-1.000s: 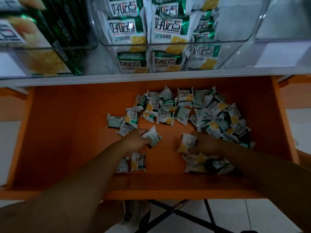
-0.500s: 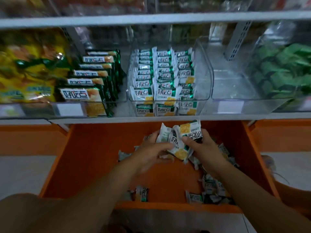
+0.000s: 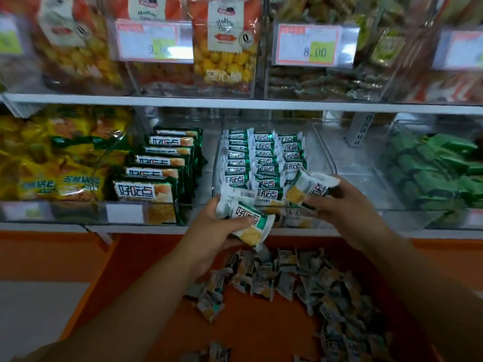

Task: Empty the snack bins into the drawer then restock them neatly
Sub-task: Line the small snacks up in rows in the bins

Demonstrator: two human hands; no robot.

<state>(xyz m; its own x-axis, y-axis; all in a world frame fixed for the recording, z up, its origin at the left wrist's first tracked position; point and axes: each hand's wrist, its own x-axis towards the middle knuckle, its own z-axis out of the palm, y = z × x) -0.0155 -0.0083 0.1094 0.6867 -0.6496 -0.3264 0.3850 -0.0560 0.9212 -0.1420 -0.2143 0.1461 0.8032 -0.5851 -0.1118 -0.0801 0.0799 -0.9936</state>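
A clear snack bin (image 3: pixel 325 152) on the middle shelf holds three neat rows of small green-and-white snack packets (image 3: pixel 264 159). My left hand (image 3: pixel 217 231) grips a couple of such packets (image 3: pixel 251 222) just below the bin's front lip. My right hand (image 3: pixel 347 202) pinches another packet (image 3: pixel 311 188) at the bin's front right, level with the rows. Below, the open orange drawer (image 3: pixel 122 270) holds a loose heap of several packets (image 3: pixel 300 280).
Left of the bin stand long green packs (image 3: pixel 156 176) and yellow bags (image 3: pixel 52 163). A bin of green packets (image 3: pixel 433 168) sits to the right. The upper shelf carries bagged snacks behind price tags (image 3: pixel 311 44). Pale floor (image 3: pixel 34 314) lies left of the drawer.
Both hands have risen out of the drawer with packets, from the heap up to the bin's front. My view has tilted upward, showing the upper shelf.
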